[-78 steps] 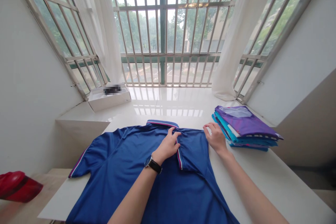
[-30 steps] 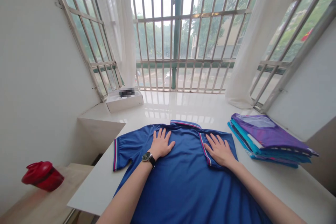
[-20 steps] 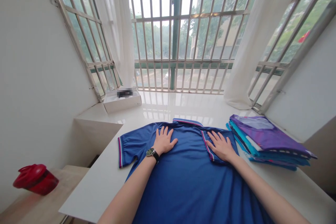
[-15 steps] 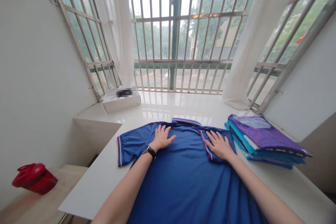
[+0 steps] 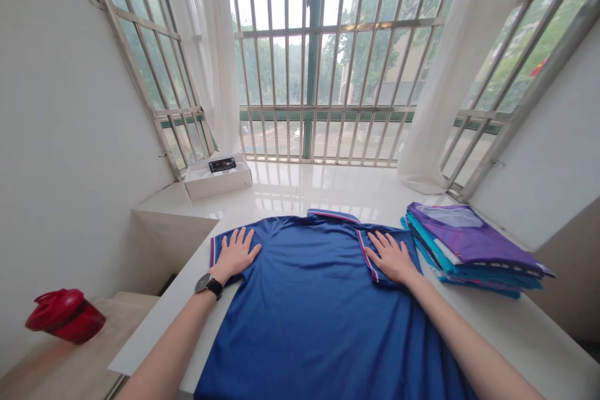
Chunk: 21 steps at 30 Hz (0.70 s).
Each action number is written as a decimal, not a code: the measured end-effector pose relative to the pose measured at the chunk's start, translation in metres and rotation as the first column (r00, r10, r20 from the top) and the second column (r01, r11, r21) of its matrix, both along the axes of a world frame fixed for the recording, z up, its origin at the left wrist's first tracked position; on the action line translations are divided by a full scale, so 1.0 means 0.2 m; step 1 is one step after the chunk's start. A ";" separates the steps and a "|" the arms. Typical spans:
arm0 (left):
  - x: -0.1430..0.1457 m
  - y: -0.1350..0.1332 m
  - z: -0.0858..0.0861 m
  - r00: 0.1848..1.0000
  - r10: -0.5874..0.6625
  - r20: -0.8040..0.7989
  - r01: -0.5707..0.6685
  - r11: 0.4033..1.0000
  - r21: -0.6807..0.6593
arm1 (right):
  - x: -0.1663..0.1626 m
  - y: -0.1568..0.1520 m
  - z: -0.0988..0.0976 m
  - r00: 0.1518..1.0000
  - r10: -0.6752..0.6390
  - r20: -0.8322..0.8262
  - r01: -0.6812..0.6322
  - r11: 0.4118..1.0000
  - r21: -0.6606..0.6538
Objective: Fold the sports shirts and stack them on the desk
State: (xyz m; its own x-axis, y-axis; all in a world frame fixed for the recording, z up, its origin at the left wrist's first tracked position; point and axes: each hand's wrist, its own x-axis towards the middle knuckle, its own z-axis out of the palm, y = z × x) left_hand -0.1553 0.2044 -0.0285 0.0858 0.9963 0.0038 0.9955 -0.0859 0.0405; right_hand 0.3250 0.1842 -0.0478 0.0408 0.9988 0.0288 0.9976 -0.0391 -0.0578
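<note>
A blue polo shirt (image 5: 300,306) lies spread on the white table, its collar (image 5: 332,216) toward the window. My left hand (image 5: 235,254) rests flat on the left sleeve, fingers spread, with a black-strapped watch (image 5: 209,285) on the wrist. On the right, the sleeve is folded inward over the body of the shirt, its striped cuff (image 5: 367,255) showing. My right hand (image 5: 391,257) presses flat on that folded sleeve, fingers apart. The shirt's lower hem is outside the view.
A stack of folded clothes (image 5: 469,250), purple on top, sits right of the shirt. A white box (image 5: 219,181) with a phone (image 5: 222,165) on it stands at the back left. Below the table's left edge is a red lidded container (image 5: 68,315). Barred windows and white curtains (image 5: 435,75) lie beyond.
My left hand has slid left from the shirt's upper chest onto the left sleeve. The cloth on the left side lies smoother. My right hand has stayed in place.
</note>
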 end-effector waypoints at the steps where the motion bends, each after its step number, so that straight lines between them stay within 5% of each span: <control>1: -0.01 0.01 0.00 1.000 -0.024 0.004 0.024 1.000 -0.001 | 0.00 0.00 0.00 1.000 0.002 -0.001 -0.002 1.000 0.004; 9: -0.10 0.06 0.05 0.989 -0.123 0.079 0.114 0.987 0.111 | -0.02 -0.02 0.03 1.000 -0.008 0.006 0.008 1.000 0.008; 12: -0.18 0.03 0.09 0.993 0.076 0.088 -0.092 0.977 0.192 | -0.02 -0.02 0.04 1.000 -0.005 0.001 0.005 1.000 0.012; 15: -0.27 -0.03 0.15 0.950 0.303 0.076 -0.307 0.950 0.052 | -0.02 -0.03 0.04 1.000 -0.006 -0.001 0.006 1.000 0.017; 18: -0.31 -0.08 0.21 0.917 0.398 0.030 -0.393 0.914 -0.104 | -0.03 -0.02 0.03 1.000 -0.006 0.004 0.006 1.000 0.029; 21: -0.26 -0.11 0.23 0.903 0.428 -0.018 -0.428 0.897 -0.109 | -0.03 -0.02 0.03 1.000 -0.010 0.016 0.010 1.000 0.025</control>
State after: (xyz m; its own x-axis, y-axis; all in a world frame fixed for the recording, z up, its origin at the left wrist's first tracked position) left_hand -0.2067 0.1819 0.0184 -0.3485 0.9312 -0.1067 0.9349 0.3536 0.0320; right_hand 0.3198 0.1801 -0.0416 0.0500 0.9973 0.0546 0.9979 -0.0477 -0.0430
